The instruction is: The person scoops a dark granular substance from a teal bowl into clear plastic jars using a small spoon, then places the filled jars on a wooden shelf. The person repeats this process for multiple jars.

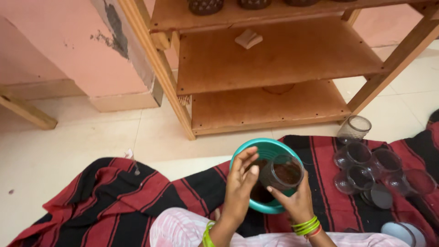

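Observation:
My right hand grips a clear glass jar with dark brown powder inside, tilted over a teal bowl that rests on a red and black striped cloth. My left hand is over the bowl's left side, its fingers bent and touching the jar's side. Dark powder lies in the bowl beneath both hands. Green bangles sit on both wrists.
Several empty glass jars stand on the cloth to the right, one jar on the tiled floor. A dark lid lies beside them. A wooden shelf unit stands ahead, with a small pale block on it.

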